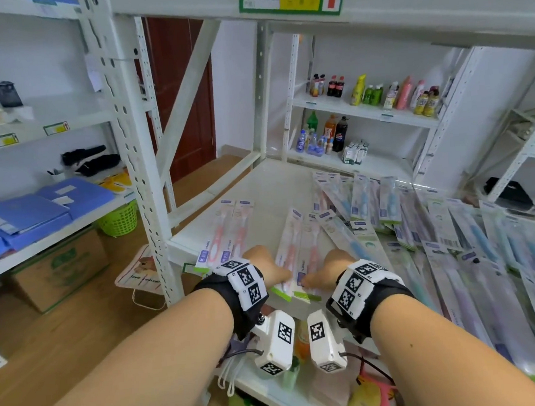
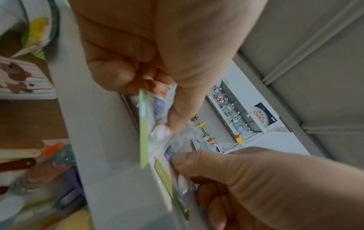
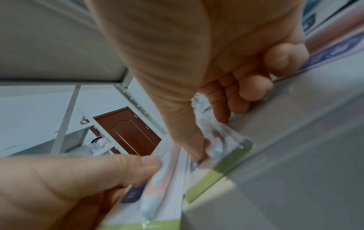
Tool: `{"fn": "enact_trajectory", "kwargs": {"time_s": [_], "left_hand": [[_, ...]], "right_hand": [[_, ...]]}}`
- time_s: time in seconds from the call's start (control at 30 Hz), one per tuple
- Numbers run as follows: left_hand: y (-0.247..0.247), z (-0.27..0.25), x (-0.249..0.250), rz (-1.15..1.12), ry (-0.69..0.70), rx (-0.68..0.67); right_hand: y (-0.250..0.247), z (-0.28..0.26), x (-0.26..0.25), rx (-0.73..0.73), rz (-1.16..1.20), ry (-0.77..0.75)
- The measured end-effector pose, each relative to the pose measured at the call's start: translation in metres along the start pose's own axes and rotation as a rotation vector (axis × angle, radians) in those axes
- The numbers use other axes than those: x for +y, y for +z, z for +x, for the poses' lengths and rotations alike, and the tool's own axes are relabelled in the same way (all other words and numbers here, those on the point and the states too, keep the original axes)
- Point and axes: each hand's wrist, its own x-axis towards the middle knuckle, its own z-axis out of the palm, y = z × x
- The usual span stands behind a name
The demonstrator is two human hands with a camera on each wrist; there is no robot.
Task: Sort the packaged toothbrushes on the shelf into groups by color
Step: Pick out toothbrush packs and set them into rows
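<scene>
White shelf (image 1: 258, 184); each hand, left (image 1: 266, 263) and right (image 1: 327, 270), pinching a pink toothbrush pack, grips clearest wrist-side.

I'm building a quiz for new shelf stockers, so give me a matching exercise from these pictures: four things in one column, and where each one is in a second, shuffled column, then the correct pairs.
Things
1. two pink toothbrushes in clear packs, lying free
2. blue toothbrushes in clear packs
3. green woven plastic basket
4. blue flat folders

Places
A. on the neighbouring shelf unit to the left
B. left front of the white metal shelf, beyond the left hand
C. on the floor, under the folder shelf
D. spread over the shelf to the right of the right hand

Pairs: 1-B, 2-D, 3-C, 4-A
</scene>
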Motion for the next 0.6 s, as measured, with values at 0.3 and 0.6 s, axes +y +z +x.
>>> {"fn": "enact_trajectory", "kwargs": {"time_s": [0.3,0.6], "left_hand": [[-0.035,-0.006,-0.036,-0.328,-0.021,0.275],[-0.065,0.004,-0.083,-0.285,-0.109,0.338]], "right_hand": [[0.003,0.010,-0.008,0.088,0.477,-0.037],[0.024,0.010,-0.049,0.106,0.577,-0.203]]}}
